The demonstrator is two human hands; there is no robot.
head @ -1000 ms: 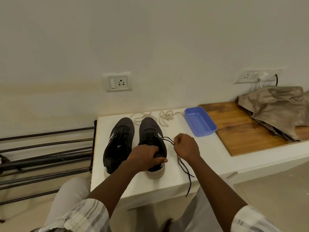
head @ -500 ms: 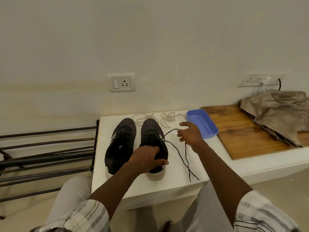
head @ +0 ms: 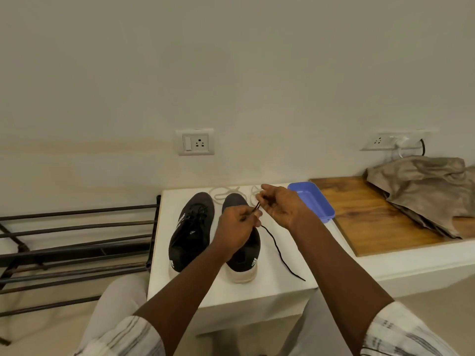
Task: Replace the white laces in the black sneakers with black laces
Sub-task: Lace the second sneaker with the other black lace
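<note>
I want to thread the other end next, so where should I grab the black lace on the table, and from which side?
I'd pinch the black lace just behind its free tip, from above and from the right: it lies flat and thin on the white table, with the right sneaker on its left.

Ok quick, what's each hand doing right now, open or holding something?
Left hand: fingers curled, pinching the black lace.
Right hand: pinching the same lace, just beyond the left hand.

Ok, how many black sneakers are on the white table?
2. The left sneaker stands near the white table's left edge; the right sneaker stands beside it, partly covered by the left hand pinching the black lace.
</note>
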